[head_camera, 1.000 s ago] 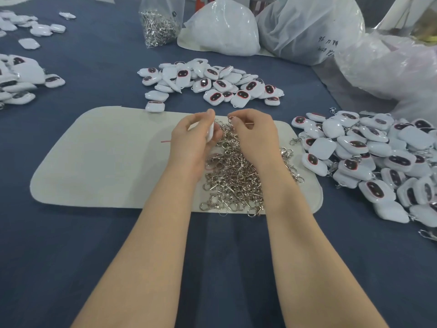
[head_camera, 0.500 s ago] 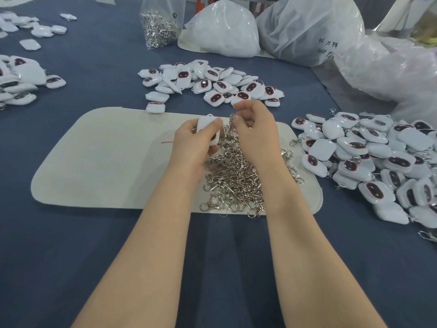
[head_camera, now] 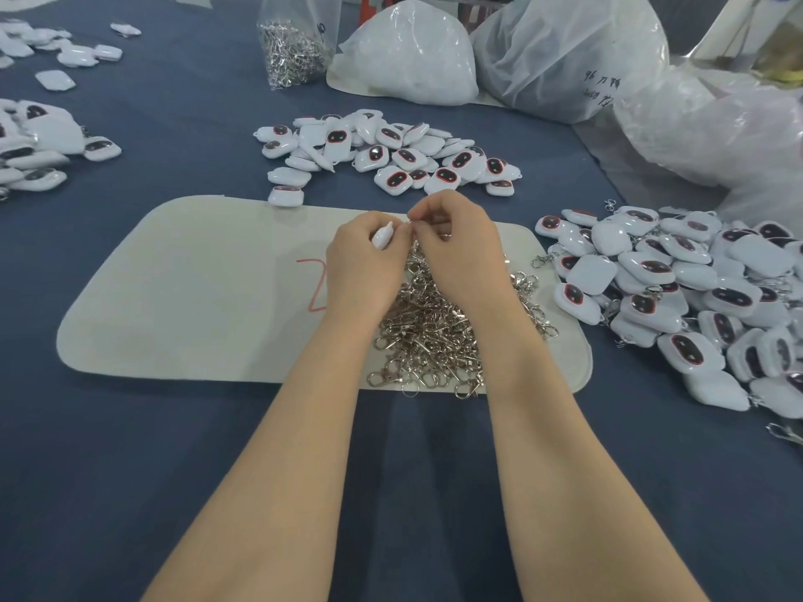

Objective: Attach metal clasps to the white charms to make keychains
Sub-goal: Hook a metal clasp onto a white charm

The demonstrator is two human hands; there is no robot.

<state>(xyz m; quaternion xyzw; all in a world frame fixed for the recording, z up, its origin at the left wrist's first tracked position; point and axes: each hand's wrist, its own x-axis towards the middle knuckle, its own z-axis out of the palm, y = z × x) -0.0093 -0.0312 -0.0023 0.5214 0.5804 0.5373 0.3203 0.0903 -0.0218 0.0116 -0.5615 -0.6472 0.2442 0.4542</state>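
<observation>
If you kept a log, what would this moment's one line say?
step: fitting clasp to charm | left hand: holds charm | right hand: pinches clasp at charm's tip | spare clasps: heaped on mat

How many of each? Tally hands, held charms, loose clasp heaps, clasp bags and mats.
hands: 2 (left hand, right hand)
held charm: 1
clasp heap: 1
clasp bag: 1
mat: 1
Total: 6

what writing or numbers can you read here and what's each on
"2" (possibly "Z"): red handwritten mark, partly behind the left hand, on the off-white felt mat.
Black handwriting on the translucent white plastic bag: upside down, too blurred to read.
</observation>
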